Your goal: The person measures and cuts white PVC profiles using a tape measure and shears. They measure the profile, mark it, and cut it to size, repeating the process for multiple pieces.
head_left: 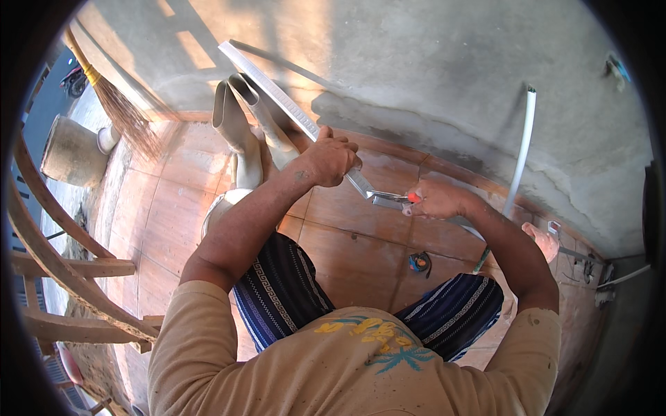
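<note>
My left hand (329,159) is closed around a long, pale, slotted strip (270,89) that slants from the wall down toward the middle. The lower end of the strip (360,184) sticks out below my fist. In my right hand (438,199) is a red-handled snips-like tool (414,197), its thin metal jaws pointing left. Those jaws meet or lie right beside the strip's lower end; which one I cannot tell. My fingers hide most of the handles. A small round blue-and-black item, perhaps a tape measure (419,262), rests on the tiles below my right hand.
Pale rubber boots (239,132) stand by the wall, beyond my left forearm. A white pipe (522,149) leans at the right, near my foot (541,243). At the left are a straw broom (121,104), a bucket (73,150) and a curved wooden frame (59,274).
</note>
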`<state>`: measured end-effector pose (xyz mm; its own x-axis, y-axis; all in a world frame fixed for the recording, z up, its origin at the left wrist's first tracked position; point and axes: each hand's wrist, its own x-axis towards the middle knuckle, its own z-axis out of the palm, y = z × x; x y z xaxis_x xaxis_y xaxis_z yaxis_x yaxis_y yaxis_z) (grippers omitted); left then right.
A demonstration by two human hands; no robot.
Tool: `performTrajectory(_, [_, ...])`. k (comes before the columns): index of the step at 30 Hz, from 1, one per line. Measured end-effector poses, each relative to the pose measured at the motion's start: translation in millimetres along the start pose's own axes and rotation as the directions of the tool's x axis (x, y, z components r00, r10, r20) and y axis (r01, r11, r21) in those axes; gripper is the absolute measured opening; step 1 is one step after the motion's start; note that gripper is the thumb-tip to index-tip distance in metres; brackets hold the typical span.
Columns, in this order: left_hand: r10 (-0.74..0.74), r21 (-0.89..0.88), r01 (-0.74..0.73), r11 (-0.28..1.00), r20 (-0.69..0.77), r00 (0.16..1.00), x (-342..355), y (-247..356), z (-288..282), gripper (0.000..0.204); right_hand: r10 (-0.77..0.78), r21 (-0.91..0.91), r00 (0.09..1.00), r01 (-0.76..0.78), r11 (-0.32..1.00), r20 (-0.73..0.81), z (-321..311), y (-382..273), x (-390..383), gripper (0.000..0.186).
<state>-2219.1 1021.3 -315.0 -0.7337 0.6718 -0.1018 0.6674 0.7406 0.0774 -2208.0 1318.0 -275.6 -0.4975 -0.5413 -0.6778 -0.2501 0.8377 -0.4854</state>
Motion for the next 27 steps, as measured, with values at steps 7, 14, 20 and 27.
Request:
performTrajectory(7, [-0.015, 0.003, 0.015, 1.000, 0.046, 0.999, -1, 4, -4, 0.028, 0.065, 0.003, 0.998, -0.065, 0.998, 0.008, 2, -23, -1, 0.042])
performTrajectory(14, [-0.039, 0.025, 0.037, 0.999, 0.093, 0.995, -2, 5, -8, 0.029, -0.028, -0.016, 0.999, 0.027, 0.999, -0.040, 10, -15, 2, 0.042])
performTrajectory(20, [-0.066, 0.010, 0.065, 0.998, 0.109, 0.992, -3, 5, -7, 0.030, -0.025, -0.093, 0.998, 0.019, 0.995, -0.060, 9, -36, 1, 0.044])
performTrajectory(27, [-0.060, -0.008, 0.061, 0.998, 0.133, 0.989, -5, 5, -6, 0.029, -0.096, -0.103, 0.993, 0.088, 0.991, -0.072, 14, -27, 6, 0.045])
